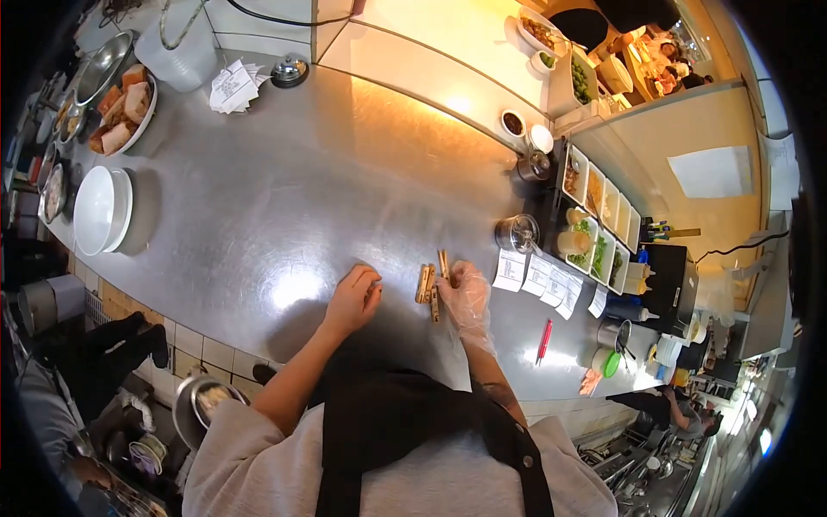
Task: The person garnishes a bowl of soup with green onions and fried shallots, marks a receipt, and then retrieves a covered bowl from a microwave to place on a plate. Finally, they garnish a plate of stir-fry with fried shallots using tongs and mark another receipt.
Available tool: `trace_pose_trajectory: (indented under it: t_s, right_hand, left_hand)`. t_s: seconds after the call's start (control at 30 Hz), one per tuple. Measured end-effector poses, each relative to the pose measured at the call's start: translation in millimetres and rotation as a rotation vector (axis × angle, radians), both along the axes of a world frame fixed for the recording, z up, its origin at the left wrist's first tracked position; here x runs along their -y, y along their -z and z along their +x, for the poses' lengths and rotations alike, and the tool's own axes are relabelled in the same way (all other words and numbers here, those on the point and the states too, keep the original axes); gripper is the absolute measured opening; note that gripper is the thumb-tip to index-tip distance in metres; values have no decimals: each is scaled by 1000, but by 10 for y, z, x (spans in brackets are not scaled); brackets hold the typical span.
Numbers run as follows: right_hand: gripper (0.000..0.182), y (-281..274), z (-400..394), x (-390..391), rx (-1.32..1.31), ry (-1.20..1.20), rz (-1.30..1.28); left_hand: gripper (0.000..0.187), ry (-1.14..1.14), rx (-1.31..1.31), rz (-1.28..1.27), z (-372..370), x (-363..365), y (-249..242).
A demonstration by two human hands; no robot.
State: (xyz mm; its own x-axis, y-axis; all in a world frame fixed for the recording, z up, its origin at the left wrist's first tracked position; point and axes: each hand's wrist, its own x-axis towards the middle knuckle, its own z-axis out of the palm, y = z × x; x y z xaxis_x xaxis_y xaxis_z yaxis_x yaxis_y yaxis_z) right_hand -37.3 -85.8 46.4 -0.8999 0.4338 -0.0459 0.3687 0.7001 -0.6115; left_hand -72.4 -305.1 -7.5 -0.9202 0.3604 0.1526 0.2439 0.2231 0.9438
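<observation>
My left hand [352,299] is bare and rests just above the steel counter [233,207], its fingers loosely curled and apart, with nothing visible in them. To its right, my right hand [469,295] wears a clear plastic glove. Its thumb and fingers close on a wooden clothespin [444,264]. Right beside those fingertips, more small wooden clothespins [425,283] with dark marks lie close together on the steel. The gloved fingers partly hide the pieces nearest them.
Printed tickets [538,283] and a red pen [544,341] lie at right, near a glass jar [517,233] and topping trays [600,250]. White bowls [96,211], a bread bowl [129,112], more tickets [234,86] and a call bell [289,71] stand left. Other people work on both sides.
</observation>
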Motion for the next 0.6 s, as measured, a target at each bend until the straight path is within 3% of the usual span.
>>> trace_pose_trajectory:
  t_s: [0.17, 0.3, 0.4, 0.47, 0.53, 0.6]
  right_hand:
    - [17, 225, 230, -158, -16, -53, 110]
    - [16, 188, 379, -263, -101, 73, -8]
    - [16, 82, 709, -436, -21, 193, -347]
    - [16, 206, 1093, -649, -30, 244, -417]
    - [18, 112, 1464, -748, 36, 293, -405]
    - [20, -1, 1863, -852, 129, 235, -172]
  left_hand:
    - [12, 36, 22, -2, 0, 24, -33]
    - [10, 207, -27, -101, 143, 136, -110]
    - [11, 453, -114, -222, 505, 361, -179]
    - [15, 780, 98, -483, 813, 667, -99]
    - [20, 948, 129, -637, 1107, 997, -30]
    - [24, 497, 880, -181, 1483, 1332, 107]
